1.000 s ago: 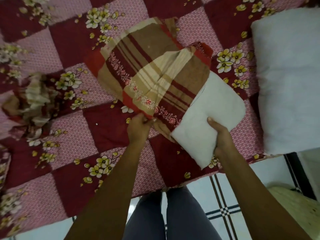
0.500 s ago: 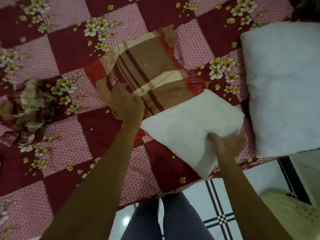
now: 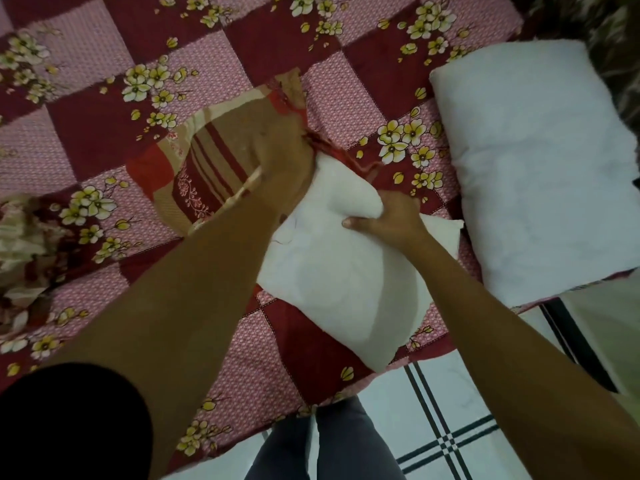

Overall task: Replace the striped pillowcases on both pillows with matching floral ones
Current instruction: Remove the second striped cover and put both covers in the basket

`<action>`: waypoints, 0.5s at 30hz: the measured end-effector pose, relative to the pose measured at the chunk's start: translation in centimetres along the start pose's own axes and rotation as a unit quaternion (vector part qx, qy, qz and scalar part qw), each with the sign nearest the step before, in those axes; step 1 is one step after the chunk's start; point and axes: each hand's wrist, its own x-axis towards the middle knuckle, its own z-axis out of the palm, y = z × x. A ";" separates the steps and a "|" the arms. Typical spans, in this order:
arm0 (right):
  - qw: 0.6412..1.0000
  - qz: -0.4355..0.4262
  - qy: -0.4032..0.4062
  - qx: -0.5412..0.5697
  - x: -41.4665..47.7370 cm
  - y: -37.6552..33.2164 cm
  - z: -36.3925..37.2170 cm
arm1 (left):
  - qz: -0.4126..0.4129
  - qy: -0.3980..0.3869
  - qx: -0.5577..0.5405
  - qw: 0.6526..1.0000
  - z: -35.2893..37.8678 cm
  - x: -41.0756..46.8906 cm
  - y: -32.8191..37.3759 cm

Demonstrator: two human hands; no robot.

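Note:
A brown, cream and red striped pillowcase (image 3: 207, 161) still covers the far end of a white pillow (image 3: 329, 278) lying on the bed. My left hand (image 3: 287, 157) grips the case at its open edge, where the cloth bunches against the bare pillow; its fingertips are hidden in the fabric. My right hand (image 3: 388, 220) pinches a fold of the bare pillow near its middle. A second bare white pillow (image 3: 533, 168) lies to the right. A crumpled striped cloth (image 3: 20, 244), which looks like another pillowcase, sits at the left edge.
The bed carries a red and pink checked quilt with yellow flowers (image 3: 104, 126). Its near edge runs above white floor tiles with dark lines (image 3: 446, 441). My legs stand against the bed edge at the bottom centre.
The striped case has slid farther off, baring most of the white pillow. My left hand moved up and right with the case's edge. My right hand shifted from the pillow's near end toward its middle.

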 end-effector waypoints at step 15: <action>0.990 0.044 0.111 -0.071 -1.4 -2.3 -0.2 | -0.145 0.086 -0.050 0.984 -2.9 -6.1 -11.7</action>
